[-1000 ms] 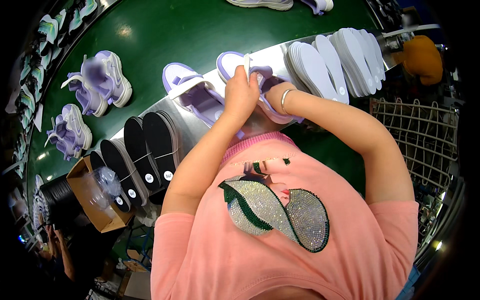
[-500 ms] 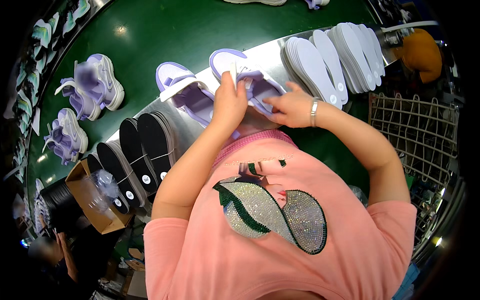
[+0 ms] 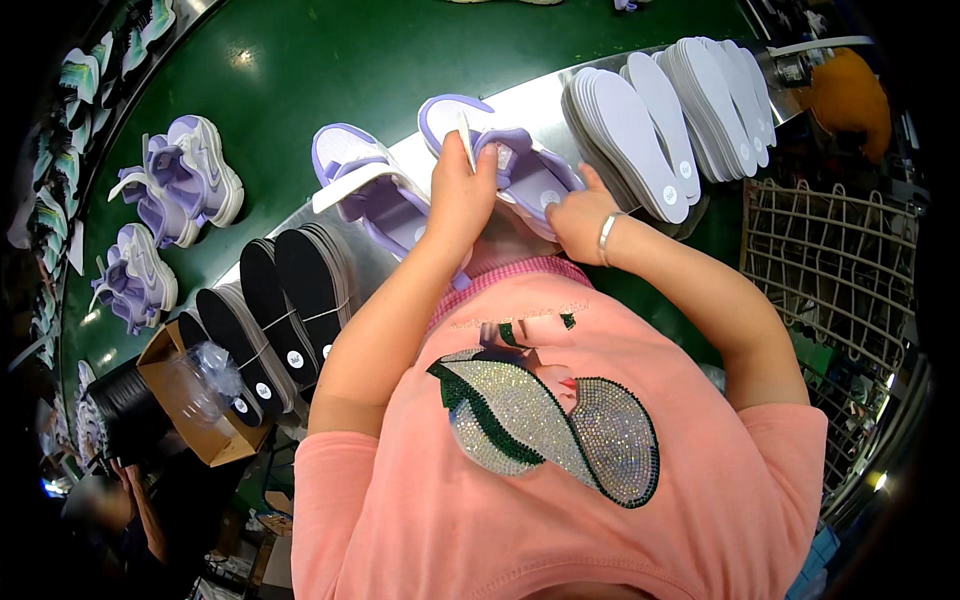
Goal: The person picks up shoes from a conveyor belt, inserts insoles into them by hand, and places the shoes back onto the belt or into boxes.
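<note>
Sneaker [image 3: 535, 180] across a metal strip [image 3: 545, 112], head view.
Left hand [image 3: 463, 195] closed on the white flap [image 3: 466, 140] at the collar; right hand [image 3: 588, 222] at the heel rim, fingers partly curled, grip there impossible to tell. Second sneaker [image 3: 388, 205] just beside on the left; white insoles [image 3: 625, 135] near on the right, with a gap between; green tabletop [image 3: 330, 60] stretching wide beyond the toes.

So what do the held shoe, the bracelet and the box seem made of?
Shoe: probably fabric, matte and padded, judging by its soft collar; the exact material is unclear. Bracelet: likely metal, smooth and polished, from its silvery shine. Box: apparently cardboard, dull brown with flat walls.
</note>
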`<state>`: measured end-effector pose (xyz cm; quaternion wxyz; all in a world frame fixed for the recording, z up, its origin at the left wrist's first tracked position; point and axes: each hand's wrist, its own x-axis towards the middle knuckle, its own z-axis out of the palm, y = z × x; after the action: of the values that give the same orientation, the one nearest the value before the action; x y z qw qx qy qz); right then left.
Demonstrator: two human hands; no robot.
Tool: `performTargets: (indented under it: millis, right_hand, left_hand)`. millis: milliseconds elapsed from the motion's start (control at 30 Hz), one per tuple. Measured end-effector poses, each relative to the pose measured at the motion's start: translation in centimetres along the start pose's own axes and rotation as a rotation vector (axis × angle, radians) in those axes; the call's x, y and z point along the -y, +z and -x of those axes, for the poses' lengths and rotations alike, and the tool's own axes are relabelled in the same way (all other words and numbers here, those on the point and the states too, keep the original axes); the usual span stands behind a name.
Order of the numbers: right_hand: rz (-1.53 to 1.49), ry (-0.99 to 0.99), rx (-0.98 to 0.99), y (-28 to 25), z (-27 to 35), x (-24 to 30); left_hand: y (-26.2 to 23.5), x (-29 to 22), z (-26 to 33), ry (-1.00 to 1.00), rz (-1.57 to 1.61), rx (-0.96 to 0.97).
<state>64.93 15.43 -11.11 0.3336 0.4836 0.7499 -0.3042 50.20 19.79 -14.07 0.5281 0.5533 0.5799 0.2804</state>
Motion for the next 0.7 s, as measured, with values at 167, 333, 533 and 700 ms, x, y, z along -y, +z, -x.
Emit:
performTargets:
  millis: [167,333,533,700]
  right_hand:
    - [-0.073,-0.029,0.059,-0.8,-1.4,-1.0]
    - [-0.02,-0.031,0.022,-0.6,-1.9,-0.4]
    - [-0.146,-0.04,-0.193,1.5,-2.4,0.4]
    - [-0.103,-0.11,-0.198,-0.1,-4.1,4.1]
  left_hand:
    - [1.1,3.3,-1.9,-0.055,0.196,0.003]
    - [-0.4,0.9,-0.6,-0.082,0.042,0.032]
    - [-3.8,0.8,3.6,0.378,-0.363,-0.237]
    - [-4.2,1.3,5.9,0.078,-0.578,-0.026]
